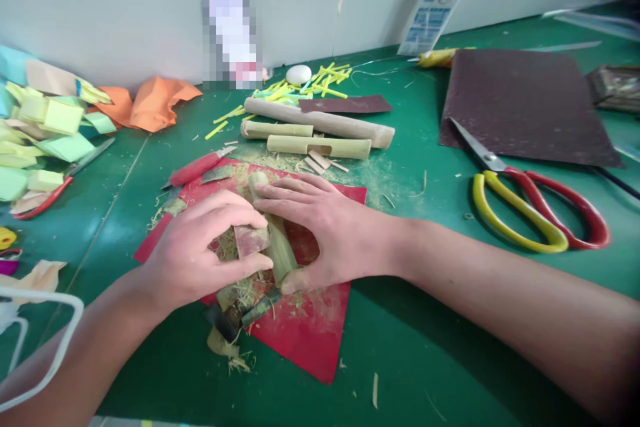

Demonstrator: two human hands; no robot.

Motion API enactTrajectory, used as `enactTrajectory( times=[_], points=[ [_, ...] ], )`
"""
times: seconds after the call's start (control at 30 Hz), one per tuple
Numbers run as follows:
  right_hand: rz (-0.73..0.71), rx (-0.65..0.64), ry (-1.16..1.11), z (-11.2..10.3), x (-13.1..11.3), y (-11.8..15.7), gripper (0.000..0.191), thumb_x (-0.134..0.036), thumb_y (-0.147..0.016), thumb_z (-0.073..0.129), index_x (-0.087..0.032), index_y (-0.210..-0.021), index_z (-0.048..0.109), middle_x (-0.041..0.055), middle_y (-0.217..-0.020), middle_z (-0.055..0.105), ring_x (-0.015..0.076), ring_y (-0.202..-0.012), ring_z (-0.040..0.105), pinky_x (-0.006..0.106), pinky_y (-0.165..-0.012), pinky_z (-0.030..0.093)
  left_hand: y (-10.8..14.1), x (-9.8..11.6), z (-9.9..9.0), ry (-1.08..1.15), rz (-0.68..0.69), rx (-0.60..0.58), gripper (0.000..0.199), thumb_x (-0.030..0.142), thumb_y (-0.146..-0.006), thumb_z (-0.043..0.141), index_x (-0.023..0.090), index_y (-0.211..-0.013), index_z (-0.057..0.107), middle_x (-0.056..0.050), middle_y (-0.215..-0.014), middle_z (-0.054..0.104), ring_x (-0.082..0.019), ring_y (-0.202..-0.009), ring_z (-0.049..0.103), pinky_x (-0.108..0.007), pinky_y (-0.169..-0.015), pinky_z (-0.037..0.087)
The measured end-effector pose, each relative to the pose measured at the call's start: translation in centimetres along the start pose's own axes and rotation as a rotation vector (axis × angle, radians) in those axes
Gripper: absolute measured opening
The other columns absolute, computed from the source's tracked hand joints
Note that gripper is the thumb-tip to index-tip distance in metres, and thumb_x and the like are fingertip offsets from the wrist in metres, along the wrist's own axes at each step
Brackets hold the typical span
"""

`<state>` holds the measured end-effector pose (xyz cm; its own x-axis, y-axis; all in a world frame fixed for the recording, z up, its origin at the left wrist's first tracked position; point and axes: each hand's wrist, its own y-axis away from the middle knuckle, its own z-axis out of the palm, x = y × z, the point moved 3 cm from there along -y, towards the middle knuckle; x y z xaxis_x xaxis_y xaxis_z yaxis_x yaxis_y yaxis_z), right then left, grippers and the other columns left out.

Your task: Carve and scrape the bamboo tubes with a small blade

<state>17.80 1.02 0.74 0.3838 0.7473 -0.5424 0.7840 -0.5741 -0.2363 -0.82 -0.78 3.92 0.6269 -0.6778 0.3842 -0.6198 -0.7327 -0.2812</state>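
Note:
A pale green bamboo piece (281,247) lies tilted over a red sheet (320,340) strewn with fine dust and shavings. My right hand (335,223) grips it from the right, fingers across its far end and thumb at its near end. Pinched in my left hand (187,247) is a small reddish-brown scrap of sandpaper (251,240), held against the left side of the bamboo. Dark scraps (260,307) lie just below the bamboo's near end. A red-handled knife (197,168) rests beyond my left hand.
Behind the sheet lie several bamboo pieces (320,147), a sandpaper strip (345,105) and yellow sticks (330,80). Scissors (520,193) and a dark sandpaper sheet (525,103) are at right. Coloured paper pieces (45,117) crowd the left. A wall (300,0) bounds the back.

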Motion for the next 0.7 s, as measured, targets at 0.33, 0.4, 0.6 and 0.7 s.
enactTrajectory(
  times=[0.33, 0.4, 0.6, 0.7],
  points=[
    [0.001, -0.006, 0.008, 0.1, 0.0, 0.0, 0.098, -0.067, -0.064, 0.070, -0.020, -0.145, 0.038, 0.0123, -0.154, 0.031, 0.0315, -0.143, 0.025, 0.053, -0.115, 0.006, 0.5, 0.2, -0.5, 0.108, 0.055, 0.141, 0.014, 0.015, -0.083, 0.065, 0.024, -0.094, 0.066, 0.000, -0.094, 0.065, -0.014, -0.088, 0.062, -0.028, -0.081, 0.051],
    [0.007, -0.004, 0.002, 0.0, 0.0, -0.1, 0.098, -0.068, -0.064, 0.070, -0.020, -0.144, 0.039, 0.0125, -0.154, 0.031, 0.0319, -0.143, 0.025, 0.054, -0.115, 0.006, 0.5, 0.3, -0.3, 0.106, 0.008, 0.188, 0.011, 0.015, -0.082, 0.065, 0.023, -0.090, 0.067, -0.001, -0.095, 0.063, -0.015, -0.088, 0.062, -0.029, -0.082, 0.051],
    [0.007, -0.001, -0.002, 0.0, 0.0, 0.0, 0.096, -0.063, -0.063, 0.073, -0.023, -0.144, 0.040, 0.0116, -0.154, 0.032, 0.0315, -0.143, 0.025, 0.053, -0.115, 0.007, 0.8, 0.5, 0.9, 0.239, -0.192, 0.141, 0.008, 0.016, -0.083, 0.064, 0.022, -0.089, 0.065, 0.001, -0.089, 0.065, -0.012, -0.083, 0.062, -0.025, -0.077, 0.052],
    [0.015, 0.000, 0.003, -0.1, 0.0, 0.0, 0.099, -0.064, -0.062, 0.073, -0.022, -0.145, 0.039, 0.0127, -0.154, 0.033, 0.0312, -0.143, 0.024, 0.053, -0.115, 0.007, 1.3, 0.3, 1.3, 0.305, -0.321, 0.142, 0.030, 0.021, -0.083, 0.066, 0.027, -0.112, 0.061, 0.000, -0.105, 0.066, -0.015, -0.092, 0.064, -0.025, -0.078, 0.054]
  ],
)
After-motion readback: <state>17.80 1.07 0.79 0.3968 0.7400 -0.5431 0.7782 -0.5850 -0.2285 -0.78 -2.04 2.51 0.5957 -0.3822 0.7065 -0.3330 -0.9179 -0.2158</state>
